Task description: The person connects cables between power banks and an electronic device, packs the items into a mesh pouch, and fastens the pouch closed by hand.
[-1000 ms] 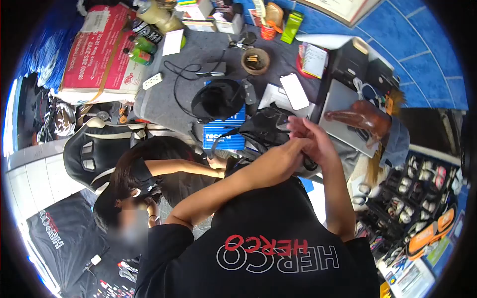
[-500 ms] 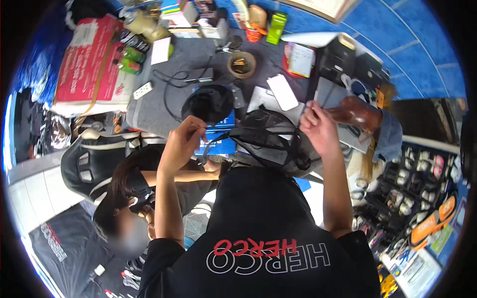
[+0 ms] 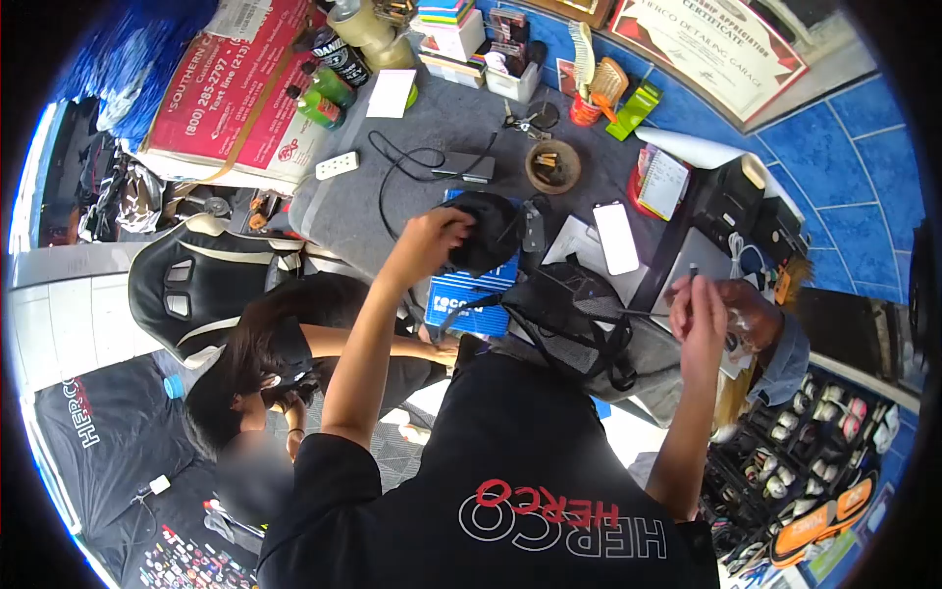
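Note:
A black mesh backpack (image 3: 574,319) lies at the near edge of the table, against my body. My left hand (image 3: 430,243) is over the edge of a round black cap-like item (image 3: 483,231), its fingers loosely bent and apart, nothing visible in them. Under that item lies a blue record book (image 3: 471,306). My right hand (image 3: 700,319) is raised to the right of the backpack, fingers pinched together. A thin dark strap runs from the backpack to those fingers, and a small dark end sticks up above them. Another person's hand (image 3: 751,312) is just behind it.
A white phone (image 3: 615,239) lies on papers beyond the backpack. Farther back are an ashtray bowl (image 3: 552,166), a notepad (image 3: 662,184) and a cabled black box (image 3: 464,166). A person (image 3: 285,353) sits low at my left by a gaming chair (image 3: 201,285).
The view has shifted, so the table appears lower and more of the wall shows. My left hand has moved over the black item and its fingers have loosened. My right hand has moved rightward.

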`<state>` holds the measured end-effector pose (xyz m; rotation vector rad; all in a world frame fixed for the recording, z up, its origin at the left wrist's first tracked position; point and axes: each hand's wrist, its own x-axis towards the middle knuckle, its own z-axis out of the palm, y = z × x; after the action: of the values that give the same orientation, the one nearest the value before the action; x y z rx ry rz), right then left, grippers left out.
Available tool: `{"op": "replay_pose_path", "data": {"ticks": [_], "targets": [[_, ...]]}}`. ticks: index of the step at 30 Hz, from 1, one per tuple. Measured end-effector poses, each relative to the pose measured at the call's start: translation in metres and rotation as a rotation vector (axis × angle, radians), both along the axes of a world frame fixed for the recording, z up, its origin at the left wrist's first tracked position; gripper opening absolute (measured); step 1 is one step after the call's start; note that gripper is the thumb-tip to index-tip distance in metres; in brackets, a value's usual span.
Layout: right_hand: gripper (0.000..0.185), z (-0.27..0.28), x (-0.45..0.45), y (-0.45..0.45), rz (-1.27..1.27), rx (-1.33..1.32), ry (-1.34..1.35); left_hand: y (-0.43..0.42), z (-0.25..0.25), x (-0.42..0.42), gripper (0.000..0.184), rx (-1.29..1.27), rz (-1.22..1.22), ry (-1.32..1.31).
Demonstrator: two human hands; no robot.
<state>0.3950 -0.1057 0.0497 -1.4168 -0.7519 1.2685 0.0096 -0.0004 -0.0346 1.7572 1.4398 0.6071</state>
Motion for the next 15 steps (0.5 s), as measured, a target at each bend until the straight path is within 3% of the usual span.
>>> {"op": "replay_pose_path", "data": {"ticks": [1,4,7,11,15], "targets": [[0.033,0.001,-0.004,0.001,0.038,-0.04,-0.11,0.006,0.018,0.019,0.012,-0.227,-0.023,-0.288],[0.032,0.002,-0.029,0.003,0.097,-0.105,-0.049,0.013,0.047,0.064,0.006,-0.393,-0.223,-0.668],[0.03,0.011,-0.056,0.012,0.154,-0.126,-0.002,0.015,0.073,0.094,0.007,-0.349,-0.366,-0.614],[0.03,0.017,-0.074,0.02,0.231,-0.047,-0.046,0.011,0.084,0.119,0.011,-0.304,-0.33,-0.657],[0.032,0.015,-0.079,0.02,0.28,-0.036,-0.053,0.009,0.088,0.127,0.016,-0.436,-0.305,-0.892]]}}
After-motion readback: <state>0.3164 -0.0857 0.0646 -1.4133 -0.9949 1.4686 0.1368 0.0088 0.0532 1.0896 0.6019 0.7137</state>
